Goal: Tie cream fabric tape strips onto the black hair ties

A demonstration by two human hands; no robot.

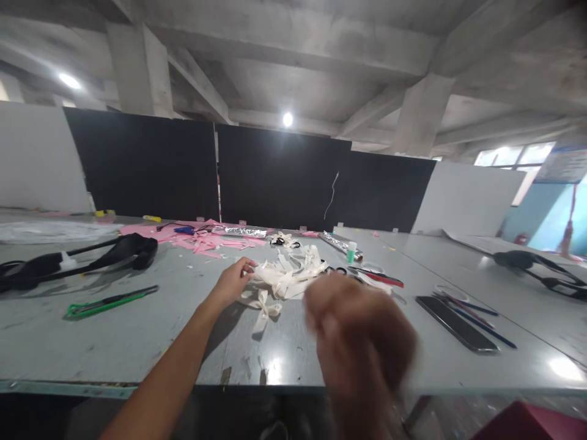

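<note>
Apparently light, limp and easily creased, the ribbon pile (290, 280) lies on the grey table (137, 342) beside the curled left hand (236, 279); whether it pinches any cannot be told. The blurred right hand's (360, 324) grip is unreadable. The near bow (263, 310) is best taken at its knot.

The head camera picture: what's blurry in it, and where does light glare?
In the head view, the right hand is heavily blurred, while the left hand looks clearer; in that same view, a ceiling lamp flares white, the tabletop shows glare near its front edge, and a soft shadow lies beside the left forearm.
</note>
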